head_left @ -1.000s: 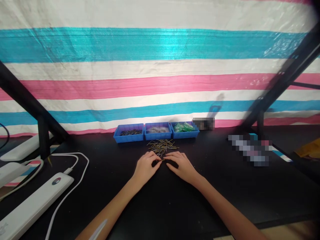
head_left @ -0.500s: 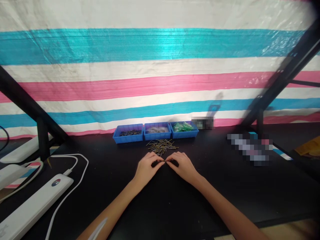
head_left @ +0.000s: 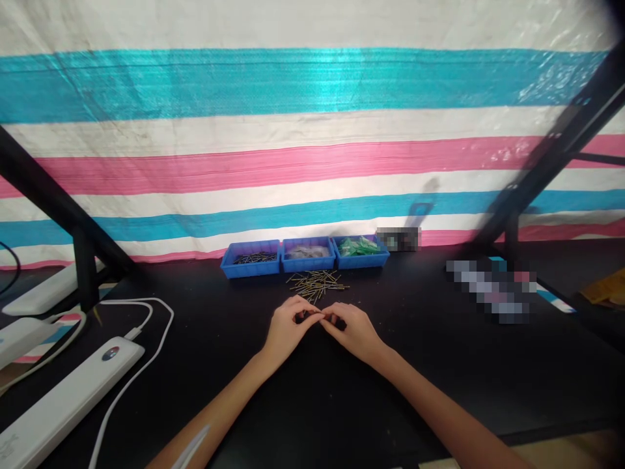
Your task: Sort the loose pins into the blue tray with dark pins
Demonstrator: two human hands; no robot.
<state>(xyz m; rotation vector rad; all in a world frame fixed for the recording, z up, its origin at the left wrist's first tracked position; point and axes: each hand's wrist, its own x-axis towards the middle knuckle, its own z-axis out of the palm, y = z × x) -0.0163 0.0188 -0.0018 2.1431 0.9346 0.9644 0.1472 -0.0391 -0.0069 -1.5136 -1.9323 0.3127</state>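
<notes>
My left hand and my right hand meet at their fingertips over the black table. Thumb and fingers are pinched together on each, and whatever small thing lies between them is too hidden to name. Just beyond the fingertips lies a loose pile of thin brass-coloured rods, perhaps long screws or pins. Behind it three blue bins stand in a row: a left bin with dark thin pieces, a middle bin with clear or greyish pieces, and a right bin with green pieces.
A white power bank with a white cable lies at the left on the black table. Black frame posts slant up on both sides. A striped sheet hangs behind. Blurred-out items lie at the right.
The fingertips have drawn closer together and now touch or overlap, with the right fingers more curled. The pile and bins have stayed put; the view has shifted slightly.
</notes>
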